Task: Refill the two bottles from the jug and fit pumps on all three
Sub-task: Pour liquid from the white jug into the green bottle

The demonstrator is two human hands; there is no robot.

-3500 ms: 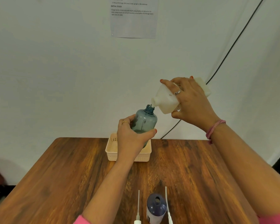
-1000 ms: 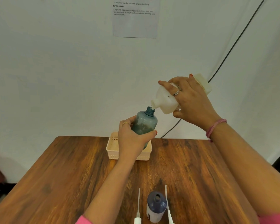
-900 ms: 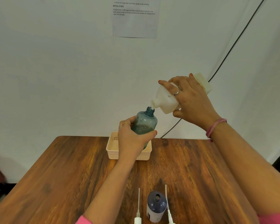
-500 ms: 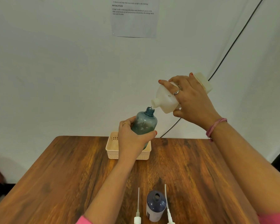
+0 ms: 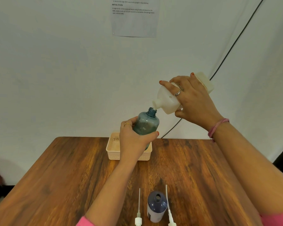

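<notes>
Two hands are raised above the wooden table (image 5: pixel 59 176), each wrapped around a container. The left hand (image 5: pixel 132 141) grips the translucent blue bottle (image 5: pixel 146 123) around its lower body, thumb on the side toward the right hand and fingers curled round the far side; a gold ring shows on one finger. That bottle leans slightly, its open neck pointing up toward the right hand. The right hand (image 5: pixel 193 100) holds the white jug (image 5: pixel 167 101), fingers spread over its upper face and thumb tucked beneath, with a silver ring on one finger and a pink band on the wrist. The jug is tipped steeply, base high behind the hand and mouth low, so its spout sits right at the rim of the blue bottle's neck; whether they touch cannot be told. Pale contents show inside the blue bottle.

Just behind and below the left hand sits a cream basket (image 5: pixel 112 150) on the table, partly hidden by that wrist. Between the two forearms, close to the person, stands a dark navy bottle (image 5: pixel 157 207), upright with its mouth open. One white pump (image 5: pixel 138 214) lies beside it toward the left arm, tube pointing away from the person, and another pump (image 5: pixel 170 211) lies toward the right arm. Behind the right hand a black cable (image 5: pixel 235 41) runs along the wall, and a printed sheet (image 5: pixel 134 17) hangs above both hands.
</notes>
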